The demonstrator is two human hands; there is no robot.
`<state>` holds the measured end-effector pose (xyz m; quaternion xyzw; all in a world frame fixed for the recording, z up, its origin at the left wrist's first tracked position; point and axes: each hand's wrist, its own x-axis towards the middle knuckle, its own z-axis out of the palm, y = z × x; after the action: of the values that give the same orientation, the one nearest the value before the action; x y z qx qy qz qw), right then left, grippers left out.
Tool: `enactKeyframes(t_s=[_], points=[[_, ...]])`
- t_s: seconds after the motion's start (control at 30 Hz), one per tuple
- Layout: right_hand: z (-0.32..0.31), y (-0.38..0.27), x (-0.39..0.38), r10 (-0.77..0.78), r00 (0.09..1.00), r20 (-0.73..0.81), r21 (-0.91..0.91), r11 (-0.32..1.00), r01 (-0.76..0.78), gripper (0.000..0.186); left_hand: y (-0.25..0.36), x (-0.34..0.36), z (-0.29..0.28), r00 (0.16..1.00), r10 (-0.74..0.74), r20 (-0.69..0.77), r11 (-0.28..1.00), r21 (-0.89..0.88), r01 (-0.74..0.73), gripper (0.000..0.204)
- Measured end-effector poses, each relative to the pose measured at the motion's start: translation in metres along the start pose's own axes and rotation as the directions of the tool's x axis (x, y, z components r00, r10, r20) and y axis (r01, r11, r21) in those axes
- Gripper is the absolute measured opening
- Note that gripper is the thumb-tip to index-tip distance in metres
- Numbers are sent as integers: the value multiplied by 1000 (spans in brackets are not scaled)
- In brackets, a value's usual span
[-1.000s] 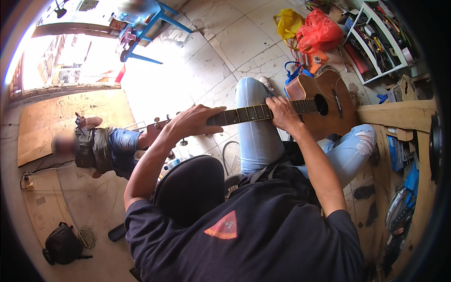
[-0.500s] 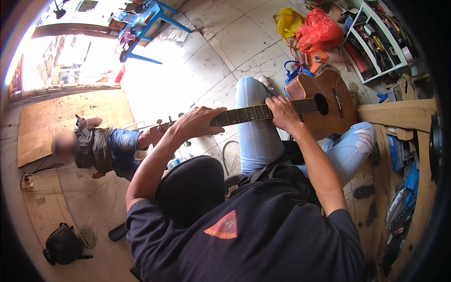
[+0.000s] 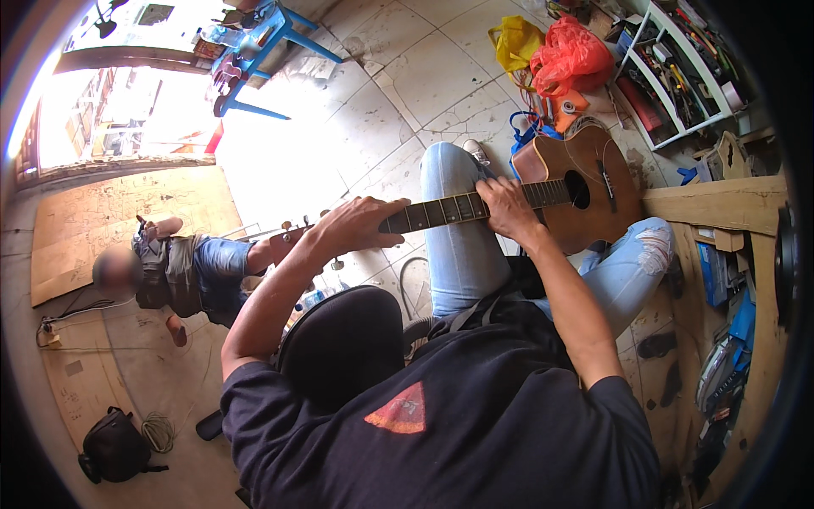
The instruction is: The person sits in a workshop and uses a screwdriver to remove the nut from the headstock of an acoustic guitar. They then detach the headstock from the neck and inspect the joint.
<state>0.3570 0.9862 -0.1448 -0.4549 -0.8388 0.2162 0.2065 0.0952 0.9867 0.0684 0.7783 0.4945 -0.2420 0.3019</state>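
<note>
An acoustic guitar (image 3: 609, 199) lies across my lap, its brown body at the right and its neck pointing left. Near the headstock (image 3: 281, 246), my left hand (image 3: 360, 225) closes over the dark neck, with index finger and thumb along opposite edges. My right hand (image 3: 506, 208) grips the neck close to the body, its fingers bent over the far edge and their tips partly hidden. Between the two hands, the bare fretboard (image 3: 441, 212) shows its frets. A thin string curves loosely above the body.
Red (image 3: 572, 55) and yellow (image 3: 515, 42) plastic bags lie ahead on the tiles. A white rack (image 3: 678, 131) of tools and a wooden bench frame (image 3: 716, 204) stand at the right. Another person (image 3: 182, 267) sits at the left, near a black bag (image 3: 117, 445). A blue stool (image 3: 267, 42) stands farther off.
Both hands keep their places on the guitar neck, and the view has shifted slightly. At the left, the other person's lower hand has come farther into sight.
</note>
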Motion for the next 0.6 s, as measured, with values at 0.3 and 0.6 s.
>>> enactKeyframes(t_s=[0.3,0.6], points=[[7,0,-2,2,999,-42,19,1000,-1,13,1,2,-3,999,24,40,999,-26,-23,66],[4,0,-5,-9,998,-56,40,999,11,11,1,-3,6,1000,27,-15,999,23,-27,64]])
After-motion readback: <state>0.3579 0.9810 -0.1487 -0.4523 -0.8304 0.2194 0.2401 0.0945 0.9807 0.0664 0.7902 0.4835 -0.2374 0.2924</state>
